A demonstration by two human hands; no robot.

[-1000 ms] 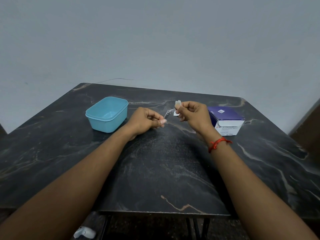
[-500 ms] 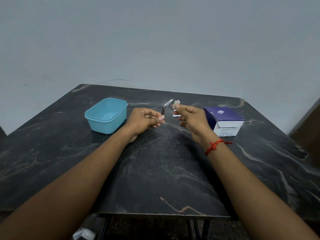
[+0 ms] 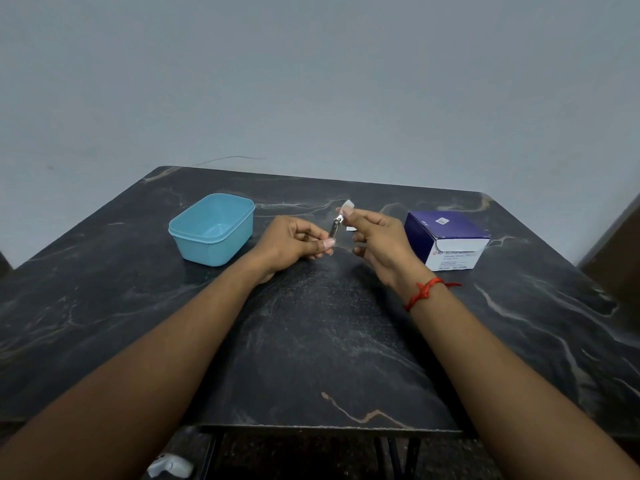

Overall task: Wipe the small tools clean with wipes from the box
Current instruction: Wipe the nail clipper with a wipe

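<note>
Small tool point(image 3: 335, 229) tip under wipe point(image 3: 348, 204)

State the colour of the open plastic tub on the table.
Light blue; the plastic tub shows best in the head view.

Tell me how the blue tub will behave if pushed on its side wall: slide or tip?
The blue tub looks like thin plastic with nothing visible inside, so it is probably light. It is wide and low, so it would likely slide, not tip. The table looks smooth, so a gentle push may suffice.
</note>
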